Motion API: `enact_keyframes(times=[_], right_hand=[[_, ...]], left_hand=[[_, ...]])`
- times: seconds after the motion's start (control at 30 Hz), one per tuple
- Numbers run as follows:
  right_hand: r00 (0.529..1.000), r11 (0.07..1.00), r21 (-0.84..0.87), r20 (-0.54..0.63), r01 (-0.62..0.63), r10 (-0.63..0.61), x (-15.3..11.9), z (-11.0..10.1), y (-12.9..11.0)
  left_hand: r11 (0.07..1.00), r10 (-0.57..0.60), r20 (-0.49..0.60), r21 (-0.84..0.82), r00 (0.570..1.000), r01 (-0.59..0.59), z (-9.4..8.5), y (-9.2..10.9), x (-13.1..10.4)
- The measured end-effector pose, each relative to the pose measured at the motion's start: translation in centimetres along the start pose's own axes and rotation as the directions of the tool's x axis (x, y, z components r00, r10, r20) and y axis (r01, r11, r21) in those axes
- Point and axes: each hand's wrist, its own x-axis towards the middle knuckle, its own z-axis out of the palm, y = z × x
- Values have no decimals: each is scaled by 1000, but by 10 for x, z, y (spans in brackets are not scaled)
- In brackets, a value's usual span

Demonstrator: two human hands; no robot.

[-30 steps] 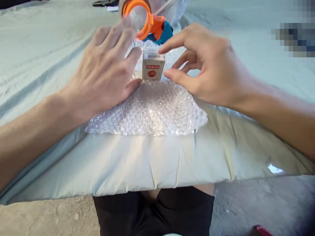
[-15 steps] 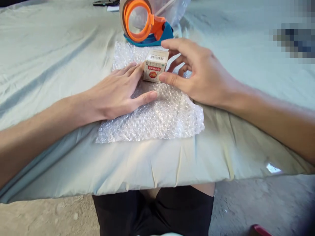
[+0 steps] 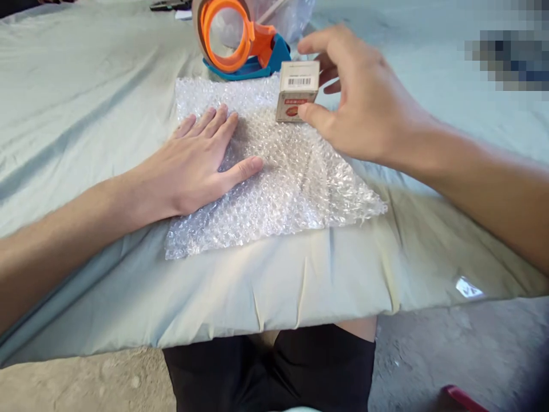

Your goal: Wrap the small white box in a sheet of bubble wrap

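A sheet of clear bubble wrap [image 3: 274, 177] lies flat on the grey-green cloth covering the table [image 3: 86, 103]. My left hand [image 3: 197, 163] presses palm down on the sheet's left half, fingers spread. My right hand [image 3: 360, 103] grips a small cream box [image 3: 295, 91] with a barcode on top and a red label on its front, holding it between thumb and fingers at the sheet's far right corner. Whether the box rests on the wrap or is just above it is unclear.
An orange and blue tape dispenser [image 3: 240, 40] stands just beyond the bubble wrap, with crumpled clear plastic [image 3: 291, 17] behind it. A dark object [image 3: 165, 6] lies at the far edge. The table's front edge [image 3: 274, 326] is near my lap.
My left hand dropped flat onto the bubble wrap and smoothed it. My right hand carried the box from the middle of the sheet to the far right corner.
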Motion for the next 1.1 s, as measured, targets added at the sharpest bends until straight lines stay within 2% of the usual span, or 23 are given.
enact_keyframes(times=[0.13, 0.27, 0.47, 0.67, 0.8, 0.9, 1.0, 1.1], right_hand=[[998, 993, -94, -15, -68, 66, 7, 1, 20], [993, 987, -113, 9, -117, 119, 9, 1, 35], [999, 995, -96, 27, 31, -28, 10, -1, 22], [997, 989, -143, -76, -37, 26, 18, -11, 25], [997, 976, -209, -53, -58, 48, 19, -16, 36], [998, 987, -150, -44, -57, 51, 19, -17, 39], [997, 994, -95, -61, -55, 49, 19, -17, 37], [995, 990, -113, -58, -90, 84, 19, -16, 32]], left_hand=[[1000, 21, 4, -21, 1000, -21, 0, -7, 2], [999, 25, -12, -34, 1000, -25, 1, -4, -1], [999, 19, -48, -27, 999, -20, 5, -1, -3], [1000, -5, -27, -9, 1000, 5, 4, -1, -3], [999, -45, -22, 17, 999, 45, 2, 3, -4], [998, -55, -20, 24, 998, 56, 2, 5, -4], [999, -35, -53, 1, 998, 35, 4, 2, -4], [1000, 26, -90, 12, 996, -25, 3, 0, -4]])
